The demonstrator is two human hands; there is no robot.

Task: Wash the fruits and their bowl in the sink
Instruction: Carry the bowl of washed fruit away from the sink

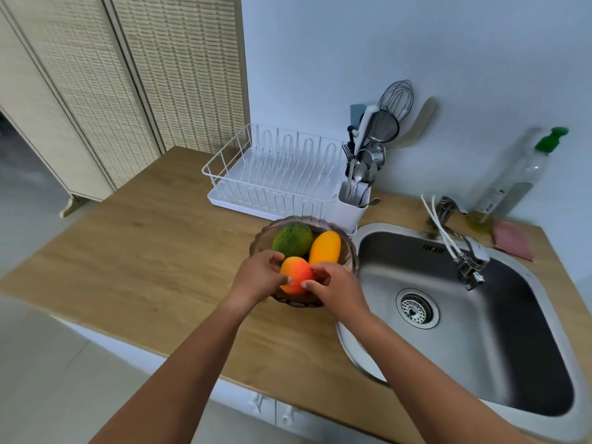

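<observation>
My left hand and right hand clasp the smooth orange-red fruit over the ribbed glass bowl; likely firm, slippery wet; cup it underneath.

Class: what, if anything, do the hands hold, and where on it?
Both hands, left hand and right hand, pinch the orange-red fruit by its opposite sides, over the bowl.
</observation>
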